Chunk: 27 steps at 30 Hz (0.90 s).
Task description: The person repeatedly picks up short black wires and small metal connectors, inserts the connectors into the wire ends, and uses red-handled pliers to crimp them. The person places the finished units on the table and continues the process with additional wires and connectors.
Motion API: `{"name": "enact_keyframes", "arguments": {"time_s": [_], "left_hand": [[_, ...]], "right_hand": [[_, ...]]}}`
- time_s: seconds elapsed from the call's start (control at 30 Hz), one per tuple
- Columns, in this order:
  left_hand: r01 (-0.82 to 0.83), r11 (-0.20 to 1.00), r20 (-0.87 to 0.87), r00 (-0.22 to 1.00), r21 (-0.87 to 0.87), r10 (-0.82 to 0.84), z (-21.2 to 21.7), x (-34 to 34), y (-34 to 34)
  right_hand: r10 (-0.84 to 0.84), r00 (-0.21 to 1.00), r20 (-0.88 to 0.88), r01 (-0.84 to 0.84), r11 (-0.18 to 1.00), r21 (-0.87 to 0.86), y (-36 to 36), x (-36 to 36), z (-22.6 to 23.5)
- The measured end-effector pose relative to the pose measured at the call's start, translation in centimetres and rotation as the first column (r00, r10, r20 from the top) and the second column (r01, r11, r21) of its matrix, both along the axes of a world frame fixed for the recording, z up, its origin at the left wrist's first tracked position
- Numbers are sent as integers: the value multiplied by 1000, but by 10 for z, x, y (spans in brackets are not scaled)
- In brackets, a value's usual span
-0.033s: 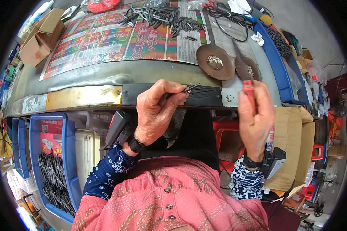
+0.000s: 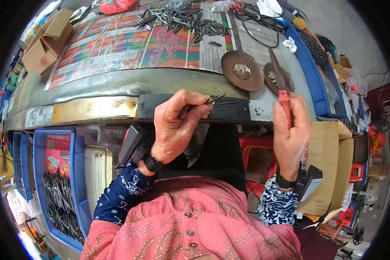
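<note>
Work looks midway: left hand pinches a small metal piece at the bench edge, right hand grips red-handled pliers, pile untouched.

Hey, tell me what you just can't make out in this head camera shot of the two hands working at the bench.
- Small dark metal part in the left hand: its near end is hidden by the fingers, its kind too small to tell.
- Red-handled tool in the right hand: the lower handle is covered by the palm.
- Bits in the two round metal dishes: too small to identify.
- Blue crate at lower left: cut by the fisheye rim.
</note>
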<state>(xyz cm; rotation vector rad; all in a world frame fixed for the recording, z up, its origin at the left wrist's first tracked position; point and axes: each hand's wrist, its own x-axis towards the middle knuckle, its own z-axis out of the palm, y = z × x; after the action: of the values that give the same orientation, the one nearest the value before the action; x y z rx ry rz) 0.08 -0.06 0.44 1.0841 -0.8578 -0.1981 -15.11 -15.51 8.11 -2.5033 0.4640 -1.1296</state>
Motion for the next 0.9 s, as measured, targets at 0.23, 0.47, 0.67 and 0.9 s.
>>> {"name": "enact_keyframes", "arguments": {"time_s": [0.23, 0.47, 0.67, 0.9], "left_hand": [[-84, 992, 86, 993, 99, 75, 7, 0, 9], [-50, 973, 86, 996, 226, 32, 14, -2, 20], [75, 969, -158, 987, 234, -38, 16, -5, 19], [-63, 954, 87, 995, 294, 39, 19, 4, 24]], "right_hand": [[-475, 880, -21, 474, 879, -44, -81, -32, -37], [-736, 646, -202, 691, 677, -255, -140, -37, -68], [-755, 620, -213, 663, 650, -371, -152, -31, -77], [-772, 600, -209, 684, 630, -367, -151, -29, -83]]}}
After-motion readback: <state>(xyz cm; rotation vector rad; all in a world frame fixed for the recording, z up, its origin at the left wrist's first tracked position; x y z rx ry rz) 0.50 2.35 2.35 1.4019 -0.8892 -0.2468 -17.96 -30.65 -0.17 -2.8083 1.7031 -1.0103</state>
